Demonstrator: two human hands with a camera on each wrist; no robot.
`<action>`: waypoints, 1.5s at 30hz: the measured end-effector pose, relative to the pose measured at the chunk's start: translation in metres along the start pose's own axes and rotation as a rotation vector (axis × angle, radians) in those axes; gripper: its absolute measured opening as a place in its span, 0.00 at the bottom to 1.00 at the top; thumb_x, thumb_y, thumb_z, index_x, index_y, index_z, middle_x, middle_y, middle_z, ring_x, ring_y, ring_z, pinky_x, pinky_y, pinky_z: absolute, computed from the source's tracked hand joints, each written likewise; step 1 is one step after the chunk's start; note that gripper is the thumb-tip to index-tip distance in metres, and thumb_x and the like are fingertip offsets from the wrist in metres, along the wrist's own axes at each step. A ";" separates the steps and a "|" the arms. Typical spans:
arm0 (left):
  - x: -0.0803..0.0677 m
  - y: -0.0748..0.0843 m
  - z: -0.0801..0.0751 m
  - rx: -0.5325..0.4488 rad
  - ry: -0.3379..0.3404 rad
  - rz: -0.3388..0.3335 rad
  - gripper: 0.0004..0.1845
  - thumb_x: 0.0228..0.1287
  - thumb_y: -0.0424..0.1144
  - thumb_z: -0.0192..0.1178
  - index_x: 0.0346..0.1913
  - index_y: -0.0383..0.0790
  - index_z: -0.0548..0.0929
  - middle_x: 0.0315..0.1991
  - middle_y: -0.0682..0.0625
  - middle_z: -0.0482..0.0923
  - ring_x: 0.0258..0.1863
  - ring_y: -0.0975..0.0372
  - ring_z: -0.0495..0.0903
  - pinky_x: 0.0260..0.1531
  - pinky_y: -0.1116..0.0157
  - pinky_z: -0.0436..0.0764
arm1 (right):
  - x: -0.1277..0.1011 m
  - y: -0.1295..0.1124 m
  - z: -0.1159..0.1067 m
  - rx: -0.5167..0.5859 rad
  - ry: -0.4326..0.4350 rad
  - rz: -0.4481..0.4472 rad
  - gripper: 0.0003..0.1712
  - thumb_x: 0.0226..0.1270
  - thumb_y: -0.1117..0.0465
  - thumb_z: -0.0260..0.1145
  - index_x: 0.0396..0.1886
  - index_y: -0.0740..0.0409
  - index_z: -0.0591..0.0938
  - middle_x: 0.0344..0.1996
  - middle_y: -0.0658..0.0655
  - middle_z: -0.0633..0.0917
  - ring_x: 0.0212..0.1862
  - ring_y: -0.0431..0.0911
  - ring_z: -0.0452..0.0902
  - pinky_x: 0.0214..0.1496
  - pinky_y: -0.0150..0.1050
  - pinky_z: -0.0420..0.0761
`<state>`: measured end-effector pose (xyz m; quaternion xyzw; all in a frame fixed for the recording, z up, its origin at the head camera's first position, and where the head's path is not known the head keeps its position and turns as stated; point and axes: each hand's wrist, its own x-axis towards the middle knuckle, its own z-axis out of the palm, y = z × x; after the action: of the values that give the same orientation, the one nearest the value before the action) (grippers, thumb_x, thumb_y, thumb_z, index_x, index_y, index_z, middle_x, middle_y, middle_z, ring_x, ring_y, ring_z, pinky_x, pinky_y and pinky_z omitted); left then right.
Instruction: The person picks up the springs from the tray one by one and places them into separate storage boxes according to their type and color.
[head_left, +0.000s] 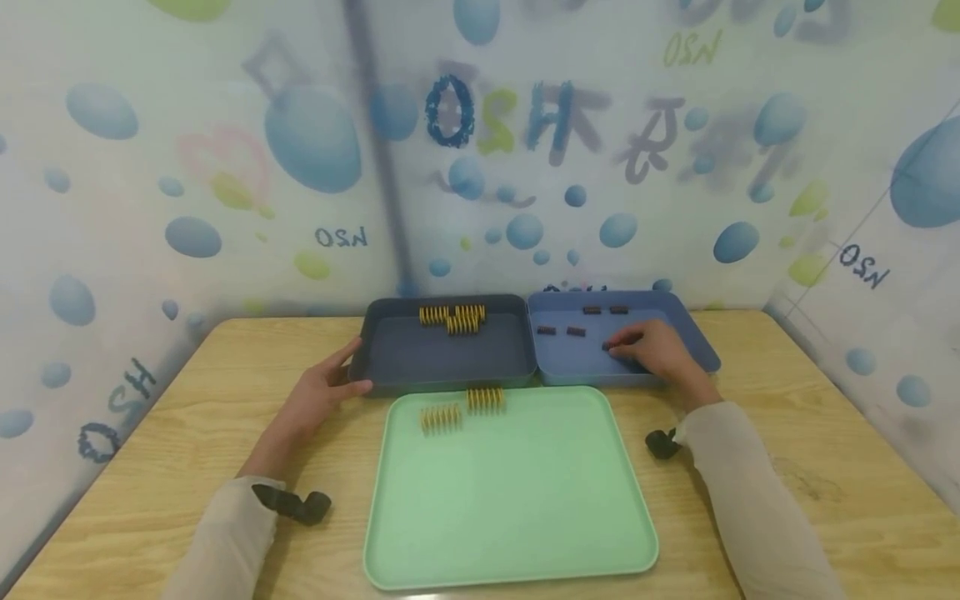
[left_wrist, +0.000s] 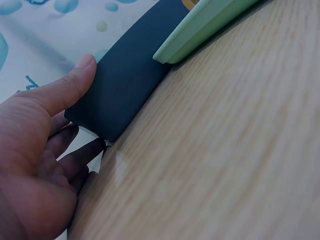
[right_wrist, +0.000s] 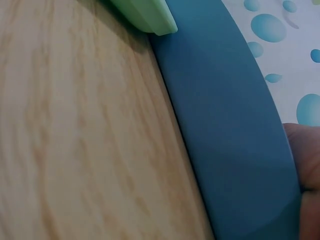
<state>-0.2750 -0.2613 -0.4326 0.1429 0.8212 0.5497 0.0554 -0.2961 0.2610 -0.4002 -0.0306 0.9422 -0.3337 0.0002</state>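
In the head view, my right hand (head_left: 654,348) reaches into the blue tray (head_left: 701,342), thumb and forefinger pinching a small dark spring (head_left: 607,347) close over the tray floor. Several similar dark springs (head_left: 576,332) lie farther back and left in that tray. The right wrist view shows the tray's outer wall (right_wrist: 225,120) hiding most of this hand. My left hand (head_left: 318,396) rests at the near left corner of the dark grey tray (head_left: 442,358). Its thumb lies along the front wall and its fingers touch the side (left_wrist: 120,80). Three yellow springs (head_left: 462,323) sit at the back inside.
A light green tray (head_left: 510,500) lies on the wooden table (head_left: 322,550) in front of the two darker trays. Two yellow springs (head_left: 441,418) are near its far edge. Behind the trays rises a wall covering (head_left: 315,267) printed with blue drops.
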 end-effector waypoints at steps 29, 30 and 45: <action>-0.002 0.005 0.001 -0.030 -0.007 0.012 0.42 0.63 0.40 0.64 0.76 0.47 0.53 0.75 0.45 0.46 0.71 0.43 0.50 0.64 0.45 0.55 | 0.001 -0.004 0.000 0.000 0.036 0.035 0.16 0.62 0.60 0.69 0.47 0.64 0.84 0.43 0.63 0.84 0.48 0.56 0.75 0.50 0.51 0.73; -0.002 0.005 0.001 -0.029 -0.006 0.014 0.42 0.63 0.40 0.64 0.76 0.47 0.53 0.75 0.45 0.46 0.71 0.43 0.50 0.64 0.45 0.55 | 0.001 -0.003 0.000 -0.002 0.038 0.035 0.16 0.62 0.60 0.69 0.47 0.64 0.84 0.43 0.63 0.84 0.48 0.56 0.75 0.50 0.50 0.73; -0.002 0.004 0.002 -0.025 0.001 0.011 0.42 0.63 0.40 0.64 0.76 0.48 0.53 0.75 0.45 0.47 0.71 0.43 0.51 0.65 0.45 0.55 | 0.001 0.000 0.002 -0.002 0.058 0.028 0.17 0.64 0.61 0.67 0.49 0.65 0.83 0.44 0.64 0.83 0.49 0.57 0.76 0.51 0.51 0.74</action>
<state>-0.2719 -0.2592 -0.4298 0.1463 0.8136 0.5601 0.0538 -0.2975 0.2599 -0.4017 -0.0078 0.9425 -0.3333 -0.0224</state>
